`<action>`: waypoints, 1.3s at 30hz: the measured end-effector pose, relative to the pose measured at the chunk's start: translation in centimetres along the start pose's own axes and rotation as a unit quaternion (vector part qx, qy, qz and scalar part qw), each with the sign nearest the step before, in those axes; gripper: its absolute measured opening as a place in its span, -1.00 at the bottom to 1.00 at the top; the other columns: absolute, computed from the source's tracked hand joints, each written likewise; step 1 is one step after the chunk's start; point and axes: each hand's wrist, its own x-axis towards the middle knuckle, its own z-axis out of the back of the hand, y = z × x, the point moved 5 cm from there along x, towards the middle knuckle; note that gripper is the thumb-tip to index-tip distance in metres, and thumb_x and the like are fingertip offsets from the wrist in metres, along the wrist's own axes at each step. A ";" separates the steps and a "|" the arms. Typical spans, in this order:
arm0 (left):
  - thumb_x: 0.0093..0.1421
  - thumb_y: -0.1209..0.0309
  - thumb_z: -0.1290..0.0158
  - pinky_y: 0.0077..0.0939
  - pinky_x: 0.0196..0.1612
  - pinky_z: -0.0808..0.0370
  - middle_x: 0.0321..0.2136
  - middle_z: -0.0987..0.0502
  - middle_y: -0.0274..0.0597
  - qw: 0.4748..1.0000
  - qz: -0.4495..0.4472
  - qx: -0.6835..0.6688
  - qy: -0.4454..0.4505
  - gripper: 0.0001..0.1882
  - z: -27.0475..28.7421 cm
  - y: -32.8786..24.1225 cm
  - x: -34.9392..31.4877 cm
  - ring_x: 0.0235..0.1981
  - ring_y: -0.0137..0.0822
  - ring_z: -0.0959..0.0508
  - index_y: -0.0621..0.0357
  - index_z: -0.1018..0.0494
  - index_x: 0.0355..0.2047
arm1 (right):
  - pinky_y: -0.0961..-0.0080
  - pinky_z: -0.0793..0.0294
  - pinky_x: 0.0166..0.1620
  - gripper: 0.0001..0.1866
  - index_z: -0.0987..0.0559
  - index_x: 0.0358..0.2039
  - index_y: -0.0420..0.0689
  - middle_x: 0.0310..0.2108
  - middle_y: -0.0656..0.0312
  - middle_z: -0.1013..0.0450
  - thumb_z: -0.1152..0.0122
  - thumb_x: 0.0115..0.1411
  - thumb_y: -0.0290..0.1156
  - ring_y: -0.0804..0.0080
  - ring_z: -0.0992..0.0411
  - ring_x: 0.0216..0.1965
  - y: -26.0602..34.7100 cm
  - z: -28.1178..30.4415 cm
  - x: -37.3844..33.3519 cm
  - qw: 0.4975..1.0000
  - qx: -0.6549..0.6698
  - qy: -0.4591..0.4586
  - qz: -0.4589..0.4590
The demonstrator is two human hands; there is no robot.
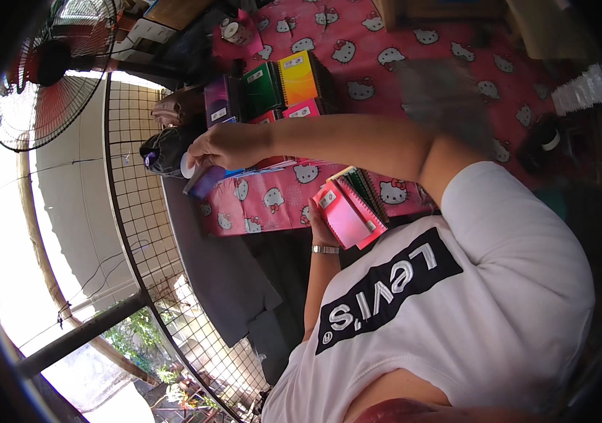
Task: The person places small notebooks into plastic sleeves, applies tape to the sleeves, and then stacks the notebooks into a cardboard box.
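Observation:
My left hand (320, 224), with a metal watch on its wrist, grips a small stack of spiral notebooks (346, 215) close to my chest. A pink cover lies on top, and darker, green-looking ones show behind it. Stretched across to the left, my right hand (227, 146) has its fingers closed on a blue-purple notebook (206, 182), tilted and slightly blurred. Beyond my right forearm stand piles of notebooks: purple (218, 102), green (261, 88), yellow (299, 74) and pink (303, 108). The forearm partly covers a red one (265, 117). A white round thing (187, 166) shows beside my right fingers.
A pink patterned cloth (272, 201) covers the table. Past its left end are a dark bag (167, 149) and a wire grille (128, 176). A fan (54, 67) stands at the far left. A can (236, 32) sits at the back, and grey translucent plastic (442, 95) lies to the right.

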 end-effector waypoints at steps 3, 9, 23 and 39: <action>0.08 -0.22 -0.01 -0.18 0.05 -0.44 0.01 -0.46 -0.16 0.997 0.021 -0.024 0.064 -0.22 -0.7 -0.2 2.7 -0.01 -0.18 -0.49 0.13 -0.30 0.11 | 0.42 -0.44 -0.11 -0.84 -0.54 -0.30 -0.19 -0.35 0.20 -0.49 -0.05 0.15 -0.67 0.37 -0.49 -0.24 2.5 2.9 -6.5 0.970 0.184 0.124 -0.095; 0.03 -0.15 -0.10 -0.19 0.03 -0.47 -0.02 -0.48 -0.13 0.986 0.091 -0.043 0.130 -0.23 -8.3 2.4 3.2 -0.05 -0.18 -0.51 0.15 -0.30 0.10 | 0.44 -0.41 -0.07 -0.81 -0.56 -0.22 -0.12 -0.16 0.13 -0.43 -0.04 0.18 -0.60 0.29 -0.40 -0.07 2.6 12.6 -23.4 0.964 -0.085 -0.197 -0.156; -0.17 0.82 -0.13 -0.38 0.07 -0.44 -0.04 -0.37 -0.16 0.859 0.077 0.417 0.286 -0.16 -20.4 15.7 14.4 -0.05 -0.27 -0.47 0.06 -0.09 0.13 | 0.26 -0.38 0.04 -0.07 -0.13 0.20 -0.09 -0.05 0.03 -0.39 -0.42 -0.19 -0.52 0.07 -0.40 -0.02 5.2 17.0 -47.7 0.852 -0.130 -0.339 -0.377; -0.35 0.62 -0.30 -0.34 0.18 -0.23 0.01 -0.28 -0.11 0.709 -0.162 0.614 0.306 -0.12 -17.5 20.2 18.2 0.06 -0.21 -0.32 0.14 -0.12 0.03 | 0.26 -0.26 0.10 -0.19 -0.26 0.08 -0.09 -0.05 0.05 -0.29 -0.45 -0.22 -0.36 0.05 -0.28 0.02 -0.7 16.9 -53.1 0.842 -0.212 -0.316 -0.382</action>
